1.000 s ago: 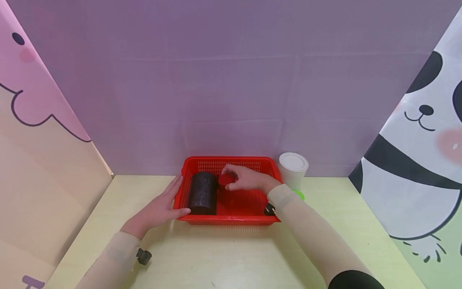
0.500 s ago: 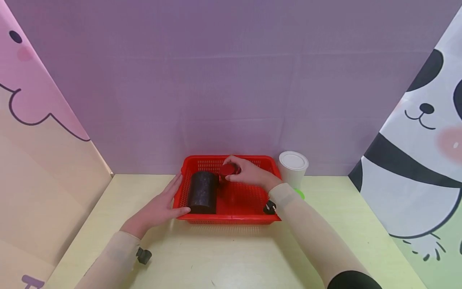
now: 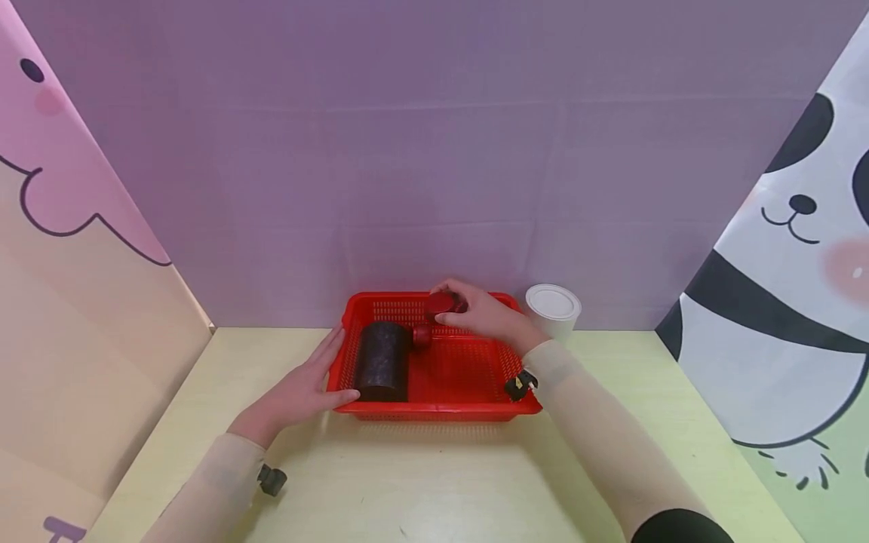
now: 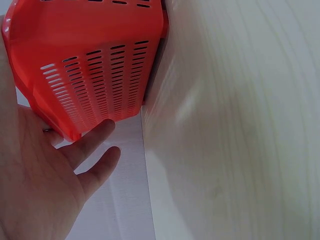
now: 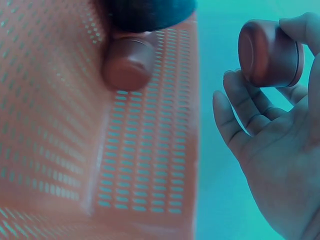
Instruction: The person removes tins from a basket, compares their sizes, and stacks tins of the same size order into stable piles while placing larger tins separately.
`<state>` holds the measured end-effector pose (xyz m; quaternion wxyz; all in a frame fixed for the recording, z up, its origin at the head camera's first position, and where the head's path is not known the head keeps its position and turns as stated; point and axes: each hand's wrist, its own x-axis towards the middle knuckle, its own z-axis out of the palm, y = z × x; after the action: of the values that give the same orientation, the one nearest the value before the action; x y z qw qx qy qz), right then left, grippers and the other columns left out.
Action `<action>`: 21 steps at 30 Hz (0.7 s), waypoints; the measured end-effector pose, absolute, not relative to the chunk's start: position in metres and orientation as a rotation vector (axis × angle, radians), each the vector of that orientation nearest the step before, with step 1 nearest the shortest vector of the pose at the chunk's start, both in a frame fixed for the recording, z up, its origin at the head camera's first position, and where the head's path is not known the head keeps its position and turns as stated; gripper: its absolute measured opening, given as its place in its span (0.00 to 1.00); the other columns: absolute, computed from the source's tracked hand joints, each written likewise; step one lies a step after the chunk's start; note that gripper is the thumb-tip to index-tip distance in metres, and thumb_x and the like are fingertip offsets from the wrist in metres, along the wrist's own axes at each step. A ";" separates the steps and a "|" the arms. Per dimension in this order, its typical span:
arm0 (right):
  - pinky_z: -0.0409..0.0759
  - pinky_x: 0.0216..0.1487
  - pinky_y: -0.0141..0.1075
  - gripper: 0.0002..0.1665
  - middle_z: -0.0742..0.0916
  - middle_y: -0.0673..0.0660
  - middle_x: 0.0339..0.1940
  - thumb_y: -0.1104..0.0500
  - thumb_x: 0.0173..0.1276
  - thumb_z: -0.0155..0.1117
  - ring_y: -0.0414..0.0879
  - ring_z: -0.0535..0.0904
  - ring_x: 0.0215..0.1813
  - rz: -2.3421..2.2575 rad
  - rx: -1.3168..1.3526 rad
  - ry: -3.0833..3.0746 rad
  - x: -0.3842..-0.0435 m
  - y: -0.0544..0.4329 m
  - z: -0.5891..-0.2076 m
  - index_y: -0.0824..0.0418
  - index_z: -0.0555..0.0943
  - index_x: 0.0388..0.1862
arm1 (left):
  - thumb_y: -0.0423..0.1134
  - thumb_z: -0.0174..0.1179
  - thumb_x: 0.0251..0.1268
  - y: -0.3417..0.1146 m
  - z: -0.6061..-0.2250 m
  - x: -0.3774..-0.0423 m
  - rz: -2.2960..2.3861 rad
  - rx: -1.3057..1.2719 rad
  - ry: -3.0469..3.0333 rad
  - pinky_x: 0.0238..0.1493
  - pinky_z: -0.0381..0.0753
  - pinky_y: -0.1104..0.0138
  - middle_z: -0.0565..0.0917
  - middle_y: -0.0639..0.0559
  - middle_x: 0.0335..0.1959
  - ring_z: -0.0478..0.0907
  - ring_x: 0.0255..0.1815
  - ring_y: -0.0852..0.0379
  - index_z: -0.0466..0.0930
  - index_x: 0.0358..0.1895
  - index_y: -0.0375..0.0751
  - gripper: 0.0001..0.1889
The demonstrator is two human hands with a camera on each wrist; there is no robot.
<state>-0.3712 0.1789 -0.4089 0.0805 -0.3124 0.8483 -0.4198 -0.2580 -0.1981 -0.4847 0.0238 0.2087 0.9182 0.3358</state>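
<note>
In the head view, a red plastic basket (image 3: 468,408) stands at the back of the table. My left hand (image 3: 299,396) rests along its left side with straight fingers and the thumb over the front left corner. A black cylinder (image 3: 382,362) lies inside on the left. Next to it sits a small red round tin (image 3: 422,336), also seen as a tin (image 5: 128,65) in the right wrist view. My right hand (image 3: 485,313) pinches another small red tin (image 3: 441,303) between thumb and fingers above the back rim. The right wrist view shows this held tin (image 5: 270,54) beyond the basket's edge.
A white lidded canister (image 3: 553,309) stands just right of the basket, close to my right forearm. A purple backdrop (image 3: 434,166) rises behind the table (image 3: 421,483). Printed panels (image 3: 794,317) flank both sides.
My right hand has lifted the red tin and carried it back and to the right, uncovering the second tin. The green disc near the canister is now hidden. My left hand stays put.
</note>
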 end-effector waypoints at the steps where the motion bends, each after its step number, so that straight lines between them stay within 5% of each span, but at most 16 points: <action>1: 0.86 0.56 0.48 0.25 0.86 0.51 0.57 0.52 0.76 0.74 0.53 0.81 0.57 -1.258 -0.929 2.543 -0.370 0.182 -0.406 0.43 0.79 0.68 | 0.71 0.71 0.65 -0.198 -0.485 -0.258 1.039 0.648 2.842 0.72 0.79 0.37 0.40 0.54 0.94 0.50 0.91 0.39 0.37 0.94 0.53 0.66; 10: 0.84 0.57 0.47 0.25 0.87 0.56 0.55 0.55 0.78 0.75 0.55 0.82 0.55 -1.307 -0.936 2.555 -0.350 0.215 -0.379 0.52 0.79 0.70 | 0.71 0.70 0.65 -0.198 -0.484 -0.258 1.024 0.634 2.851 0.71 0.80 0.36 0.41 0.53 0.94 0.53 0.90 0.37 0.37 0.94 0.54 0.65; 21: 0.86 0.56 0.45 0.26 0.87 0.57 0.55 0.56 0.77 0.76 0.53 0.83 0.53 -1.284 -0.860 2.717 -0.337 0.255 -0.392 0.58 0.81 0.69 | 0.71 0.69 0.66 -0.202 -0.484 -0.257 1.009 0.638 2.868 0.71 0.80 0.36 0.41 0.52 0.94 0.53 0.90 0.37 0.37 0.94 0.53 0.65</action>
<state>-0.3366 0.2554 -0.3919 0.0081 -0.2750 0.8692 -0.4108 -0.2575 -0.2020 -0.4844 0.0177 0.2053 0.9231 0.3248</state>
